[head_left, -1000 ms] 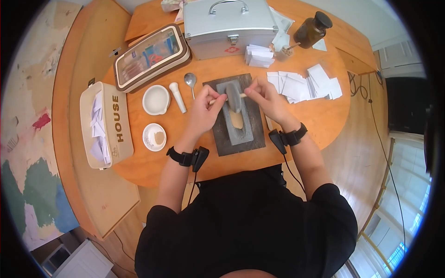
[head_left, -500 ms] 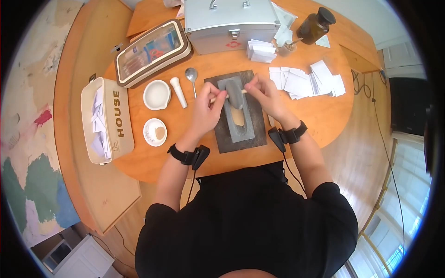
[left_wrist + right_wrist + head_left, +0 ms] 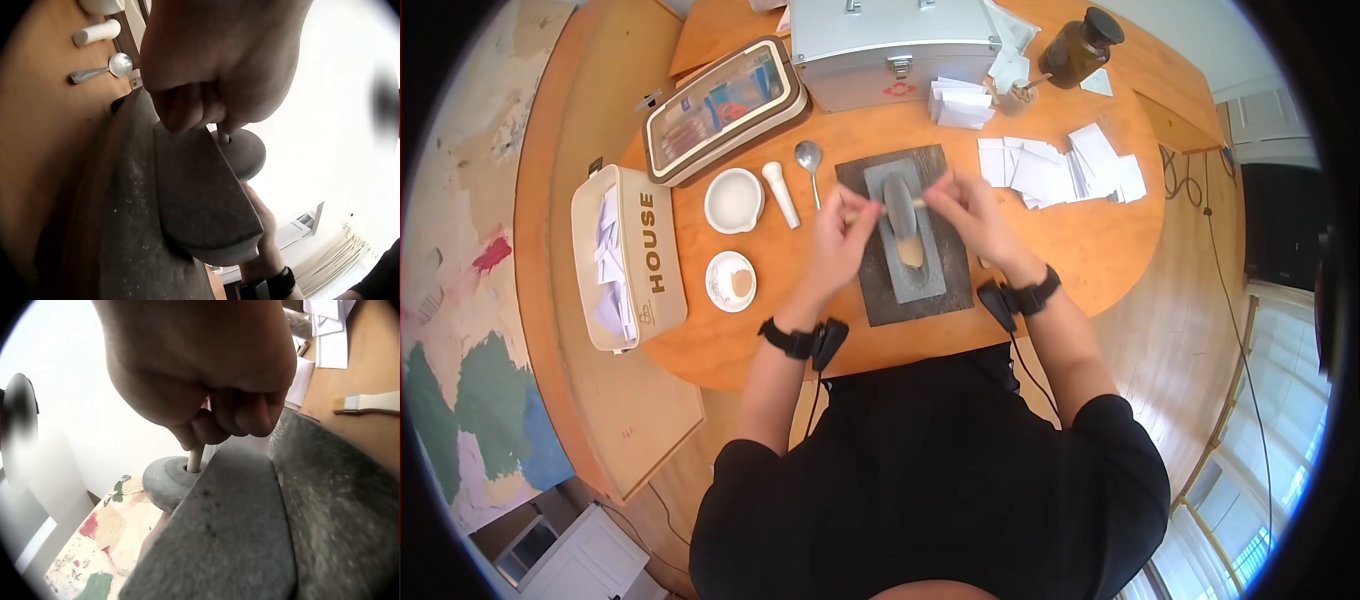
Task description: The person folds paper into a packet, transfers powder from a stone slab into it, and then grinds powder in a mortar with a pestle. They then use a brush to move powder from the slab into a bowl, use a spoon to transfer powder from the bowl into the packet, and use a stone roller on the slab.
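Disc (image 3: 899,208), grey stone; left hand (image 3: 840,238), right hand (image 3: 976,215), curled, pinch pale rod (image 3: 195,459) through it.

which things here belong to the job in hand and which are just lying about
Seem part of the job:
- stone wheel
- pale rod through it
- stone trough with tan powder
- dark board underneath
- perhaps the dish of powder

Probably just lying about for now:
- mortar and pestle
- spoon
- brush
- metal case
- papers
- brown jar
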### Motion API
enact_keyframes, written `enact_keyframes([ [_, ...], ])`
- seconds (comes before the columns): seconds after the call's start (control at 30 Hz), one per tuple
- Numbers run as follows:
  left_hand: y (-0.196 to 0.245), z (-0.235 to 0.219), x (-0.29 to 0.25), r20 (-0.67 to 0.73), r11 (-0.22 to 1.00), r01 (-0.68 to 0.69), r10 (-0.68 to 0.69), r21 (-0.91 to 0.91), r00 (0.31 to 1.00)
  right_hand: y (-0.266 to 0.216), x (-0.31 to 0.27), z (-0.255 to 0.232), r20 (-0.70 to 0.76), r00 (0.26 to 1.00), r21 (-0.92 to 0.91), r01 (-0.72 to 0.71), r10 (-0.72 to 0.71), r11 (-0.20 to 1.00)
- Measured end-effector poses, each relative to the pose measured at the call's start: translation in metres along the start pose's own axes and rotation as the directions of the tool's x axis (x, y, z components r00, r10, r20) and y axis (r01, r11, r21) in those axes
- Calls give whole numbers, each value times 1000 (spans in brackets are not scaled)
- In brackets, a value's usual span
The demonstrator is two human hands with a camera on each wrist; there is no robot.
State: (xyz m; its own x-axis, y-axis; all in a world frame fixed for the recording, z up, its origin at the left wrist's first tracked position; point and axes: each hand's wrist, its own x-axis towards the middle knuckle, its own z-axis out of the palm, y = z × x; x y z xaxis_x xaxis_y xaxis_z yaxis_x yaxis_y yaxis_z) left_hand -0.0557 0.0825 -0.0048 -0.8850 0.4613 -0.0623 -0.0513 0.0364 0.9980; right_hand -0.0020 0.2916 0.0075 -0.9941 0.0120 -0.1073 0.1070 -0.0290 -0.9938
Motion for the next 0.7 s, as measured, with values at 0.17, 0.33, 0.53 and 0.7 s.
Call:
enact_keyframes([
  [0.17,6,-5,3,56,997,70,-68,-38,996,-15,5,-7,57,998,-174,24,-14,984],
  [0.33,7,-14,-56,353,971,217,-169,-98,920,-23,-53,-7,224,967,-84,-107,124,991],
  [0.53,9,-17,-4,185,991,127,-134,51,974,-34,-7,-11,173,983,-255,-8,53,967],
  [0.7,11,-14,10,172,999,33,-34,9,985,-40,14,-17,252,968,-331,105,-19,938],
])
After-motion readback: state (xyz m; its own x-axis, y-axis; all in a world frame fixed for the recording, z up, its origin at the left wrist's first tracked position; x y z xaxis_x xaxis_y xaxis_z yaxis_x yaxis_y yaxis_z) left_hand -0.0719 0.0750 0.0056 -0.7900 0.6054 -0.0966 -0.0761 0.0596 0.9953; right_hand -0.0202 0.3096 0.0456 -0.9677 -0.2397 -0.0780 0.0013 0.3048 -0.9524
